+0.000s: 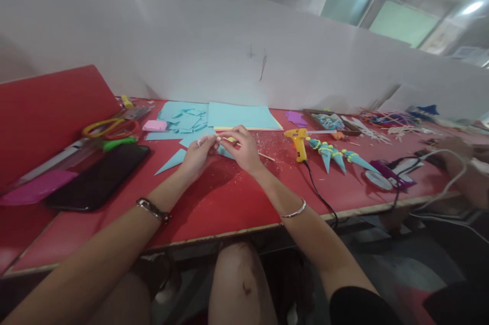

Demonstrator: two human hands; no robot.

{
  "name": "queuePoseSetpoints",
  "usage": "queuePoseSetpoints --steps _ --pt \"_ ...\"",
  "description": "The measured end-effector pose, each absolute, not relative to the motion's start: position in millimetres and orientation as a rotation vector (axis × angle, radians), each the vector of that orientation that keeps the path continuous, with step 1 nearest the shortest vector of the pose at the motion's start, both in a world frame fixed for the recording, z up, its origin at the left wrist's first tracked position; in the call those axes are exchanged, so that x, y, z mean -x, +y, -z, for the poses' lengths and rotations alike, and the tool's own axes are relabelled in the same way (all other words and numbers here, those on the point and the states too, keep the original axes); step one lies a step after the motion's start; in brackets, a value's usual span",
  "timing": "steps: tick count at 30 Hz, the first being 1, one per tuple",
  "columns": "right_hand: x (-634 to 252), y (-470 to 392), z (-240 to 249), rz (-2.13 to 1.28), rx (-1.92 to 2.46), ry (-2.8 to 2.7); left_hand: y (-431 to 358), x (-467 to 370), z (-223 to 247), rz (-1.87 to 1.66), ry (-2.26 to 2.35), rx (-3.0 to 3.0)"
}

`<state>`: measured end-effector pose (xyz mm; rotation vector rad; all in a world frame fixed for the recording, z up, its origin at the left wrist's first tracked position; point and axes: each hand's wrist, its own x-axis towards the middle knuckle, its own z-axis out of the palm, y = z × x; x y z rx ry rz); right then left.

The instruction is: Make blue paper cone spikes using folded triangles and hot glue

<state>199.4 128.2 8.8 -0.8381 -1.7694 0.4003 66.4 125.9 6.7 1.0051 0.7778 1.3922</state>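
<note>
My left hand [199,156] and my right hand [245,152] meet over the red table, fingertips pinched close together. A thin wooden stick [267,157] runs through my right hand's fingers and sticks out to its right. My left fingers are closed on something too small to make out. Just beyond the hands shows a small yellow-green thing [231,139], with part of a blue paper piece [225,152] below it. A blue paper cone [170,163] lies left of my left hand.
A yellow glue gun [297,142] with a black cord lies right, beside finished-looking blue cones with yellow trim [326,156]. Blue sheets [244,115] and cut scraps [187,121] lie behind. Left are a black phone [99,177] and scissors [110,128]. Another person's hand [451,157] is far right.
</note>
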Motion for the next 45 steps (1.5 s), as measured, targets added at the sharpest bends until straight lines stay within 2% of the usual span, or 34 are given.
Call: queuePoseSetpoints --steps 12,23,31,36,39,45 --pt "-198.8 125.7 -7.2 -0.306 0.86 -1.791 124.6 -64.6 -2.7 -1.356 0.759 -1.137" --pt "-197.7 123.9 -8.7 -0.054 0.794 -1.975 123.1 -63.9 -5.7 -1.358 0.904 -1.107" --pt "-198.7 122.0 -14.5 -0.441 0.898 -1.593 126.7 -62.3 -0.8 -1.358 0.841 -1.189" --pt "-202.0 126.2 -14.7 -0.809 0.913 -1.664 126.0 -62.6 -4.2 -1.356 0.906 -1.182" --pt "-201.0 125.8 -15.2 -0.799 0.932 -1.66 125.3 -62.7 -6.5 -1.304 0.877 -1.179" --pt "-198.5 123.5 -14.6 -0.567 0.934 -1.627 122.9 -63.4 -9.3 -1.264 0.749 -1.17"
